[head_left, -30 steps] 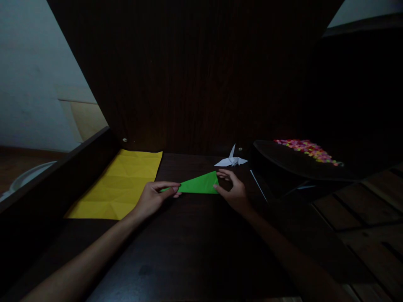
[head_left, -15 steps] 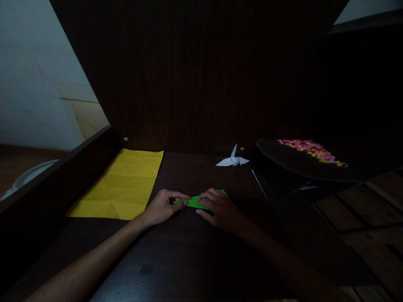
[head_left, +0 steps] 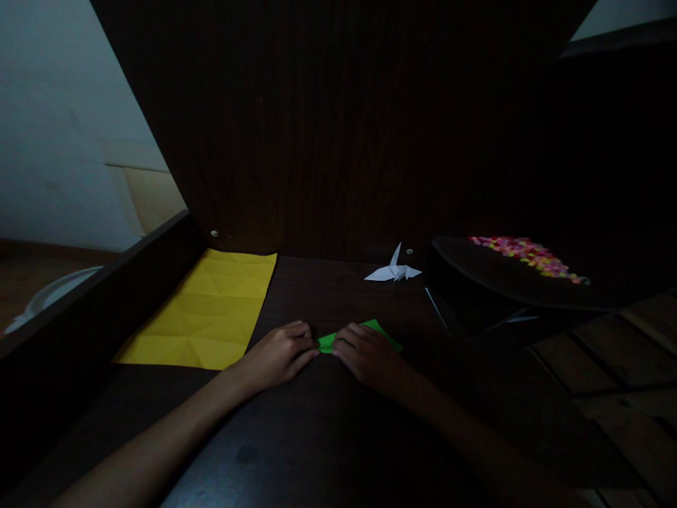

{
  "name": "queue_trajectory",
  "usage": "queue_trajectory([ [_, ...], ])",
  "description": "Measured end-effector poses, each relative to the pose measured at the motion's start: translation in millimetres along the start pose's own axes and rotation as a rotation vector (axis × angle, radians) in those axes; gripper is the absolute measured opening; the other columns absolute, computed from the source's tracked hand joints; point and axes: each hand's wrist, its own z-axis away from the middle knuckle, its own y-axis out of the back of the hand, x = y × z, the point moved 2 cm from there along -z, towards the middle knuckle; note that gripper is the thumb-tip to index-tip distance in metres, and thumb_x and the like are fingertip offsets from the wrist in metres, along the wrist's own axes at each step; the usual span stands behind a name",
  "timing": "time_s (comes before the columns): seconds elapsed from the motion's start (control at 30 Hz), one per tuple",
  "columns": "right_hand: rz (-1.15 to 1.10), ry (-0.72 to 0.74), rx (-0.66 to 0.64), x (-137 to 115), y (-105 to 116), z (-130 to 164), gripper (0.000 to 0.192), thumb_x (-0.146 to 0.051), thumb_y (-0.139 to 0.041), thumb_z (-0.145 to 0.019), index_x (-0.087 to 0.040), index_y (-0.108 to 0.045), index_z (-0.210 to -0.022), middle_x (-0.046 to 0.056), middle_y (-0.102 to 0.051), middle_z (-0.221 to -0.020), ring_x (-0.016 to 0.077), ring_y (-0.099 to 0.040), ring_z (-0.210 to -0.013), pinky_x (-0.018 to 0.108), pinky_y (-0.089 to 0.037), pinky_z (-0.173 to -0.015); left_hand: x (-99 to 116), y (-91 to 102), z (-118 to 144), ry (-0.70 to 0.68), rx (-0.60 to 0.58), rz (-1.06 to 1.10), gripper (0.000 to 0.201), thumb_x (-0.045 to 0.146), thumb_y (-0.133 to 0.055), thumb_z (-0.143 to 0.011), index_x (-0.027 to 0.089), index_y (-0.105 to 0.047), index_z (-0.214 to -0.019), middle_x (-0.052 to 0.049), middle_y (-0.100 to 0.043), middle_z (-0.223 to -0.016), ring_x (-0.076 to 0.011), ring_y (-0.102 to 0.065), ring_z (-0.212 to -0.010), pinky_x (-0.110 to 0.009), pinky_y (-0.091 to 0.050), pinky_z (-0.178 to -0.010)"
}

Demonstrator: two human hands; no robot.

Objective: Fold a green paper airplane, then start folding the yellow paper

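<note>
A folded green paper (head_left: 370,329) lies flat on the dark wooden table (head_left: 328,437), mostly covered by my hands. My left hand (head_left: 279,353) presses its fingertips down on the paper's left end. My right hand (head_left: 367,354) lies palm down over the middle of the paper, fingers meeting those of the left. Only a small green strip between the hands and a corner behind the right hand show.
A creased yellow paper sheet (head_left: 206,310) lies flat at the left. A white paper crane (head_left: 394,269) stands at the back. A dark tray (head_left: 476,275) with small coloured pieces (head_left: 529,254) sits at the right. A dark wooden panel rises behind.
The green paper, raised as a triangle between both hands a second ago, has been folded down flat. Both hands came together on top of it and shifted slightly nearer to me.
</note>
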Motion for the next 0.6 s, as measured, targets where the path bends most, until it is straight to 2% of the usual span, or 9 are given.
queue_trajectory([
  [0.3, 0.104, -0.043, 0.035, -5.3, -0.2, -1.0, 0.021, -0.006, -0.045, -0.090, -0.016, -0.062, -0.099, 0.009, -0.062, -0.090, 0.0223, -0.051, -0.084, 0.034, -0.039, -0.071, 0.0, 0.0, -0.3, 0.013, -0.021, -0.088, 0.023, 0.025, -0.049, -0.095, 0.015, -0.066, -0.083, -0.005, -0.060, -0.078, -0.0169, -0.058, -0.073, -0.029, -0.048, -0.069],
  [0.47, 0.103, -0.096, 0.041, -2.6, -2.6, -2.5, 0.021, -0.005, -0.045, -0.090, -0.017, -0.061, -0.085, 0.007, -0.060, -0.080, 0.0223, -0.050, -0.079, 0.034, -0.038, -0.069, -1.8, -0.8, 0.5, 0.024, -0.027, -0.131, 0.022, 0.025, -0.050, -0.095, 0.015, -0.065, -0.082, -0.006, -0.061, -0.078, -0.0180, -0.059, -0.074, -0.029, -0.048, -0.069],
  [0.6, 0.120, -0.111, 0.040, -0.3, -3.7, -2.4, 0.019, -0.006, -0.046, -0.089, -0.017, -0.060, -0.083, 0.007, -0.059, -0.079, 0.0220, -0.051, -0.078, 0.034, -0.037, -0.069, -2.6, -0.2, 1.1, 0.049, -0.044, -0.140, 0.021, 0.026, -0.051, -0.094, 0.015, -0.065, -0.083, -0.006, -0.062, -0.079, -0.0177, -0.060, -0.074, -0.028, -0.048, -0.068],
])
